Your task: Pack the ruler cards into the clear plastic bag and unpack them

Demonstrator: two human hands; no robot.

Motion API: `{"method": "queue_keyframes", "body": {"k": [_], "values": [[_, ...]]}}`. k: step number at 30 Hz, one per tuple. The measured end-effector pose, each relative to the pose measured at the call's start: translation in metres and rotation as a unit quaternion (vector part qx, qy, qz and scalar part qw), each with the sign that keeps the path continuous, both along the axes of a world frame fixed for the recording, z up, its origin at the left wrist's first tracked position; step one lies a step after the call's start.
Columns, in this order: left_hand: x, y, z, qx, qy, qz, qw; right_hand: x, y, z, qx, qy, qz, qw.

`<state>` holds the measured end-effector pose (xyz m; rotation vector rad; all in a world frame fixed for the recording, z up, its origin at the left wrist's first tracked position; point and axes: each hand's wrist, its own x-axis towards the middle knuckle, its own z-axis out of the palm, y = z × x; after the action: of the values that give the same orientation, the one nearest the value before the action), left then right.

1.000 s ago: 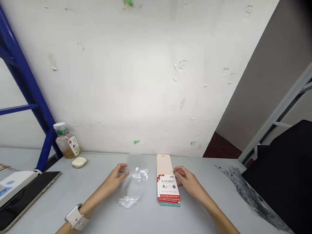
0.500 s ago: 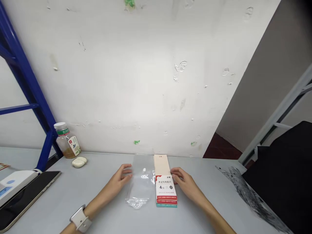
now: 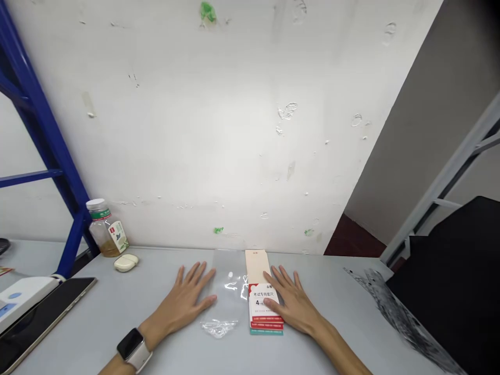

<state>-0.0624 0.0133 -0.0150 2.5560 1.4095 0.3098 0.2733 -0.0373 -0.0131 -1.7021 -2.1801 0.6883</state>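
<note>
My left hand [image 3: 187, 300] lies palm down with its fingers spread. Its index finger and thumb reach the left edge of a clear plastic bag [image 3: 228, 297], which lies flat on the desk. To the right of the bag is a stack of printed cards [image 3: 260, 309], white with red and teal lower strips. A cream-coloured card or sheet [image 3: 255, 264] extends from behind the stack toward the wall. My right hand [image 3: 292, 302] is also spread palm down, its thumb and index finger over the right side of the stack, the other fingers on the desk.
At the left are a jar with a white lid [image 3: 107, 229], a small cream case [image 3: 126, 262], a dark-screened tablet or phone [image 3: 47, 317] and a white power strip [image 3: 27, 294]. A blue metal frame [image 3: 50, 120] rises there. Black fabric [image 3: 453, 276] hangs at the right.
Both hands have turned from resting on edge to palm down with fingers spread. My right thumb and index finger have moved left over the card stack.
</note>
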Motion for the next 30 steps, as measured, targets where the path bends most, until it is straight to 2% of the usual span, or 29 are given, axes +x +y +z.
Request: {"method": "queue_keyframes", "body": {"k": [11, 24, 30], "values": [[-0.0029, 0.0027, -0.0069, 0.052, 0.072, -0.019, 0.996, -0.0051, 0.0001, 0.0053, -0.022, -0.09, 0.004, 0.996], [-0.0023, 0.0025, -0.0056, 0.047, 0.086, -0.014, 0.995, -0.0052, 0.0004, 0.0047, -0.02, -0.093, 0.004, 0.995], [0.0004, 0.0022, -0.0064, 0.08, 0.08, -0.007, 0.994, -0.0067, 0.0006, 0.0013, -0.006, -0.102, -0.004, 0.995]]}}
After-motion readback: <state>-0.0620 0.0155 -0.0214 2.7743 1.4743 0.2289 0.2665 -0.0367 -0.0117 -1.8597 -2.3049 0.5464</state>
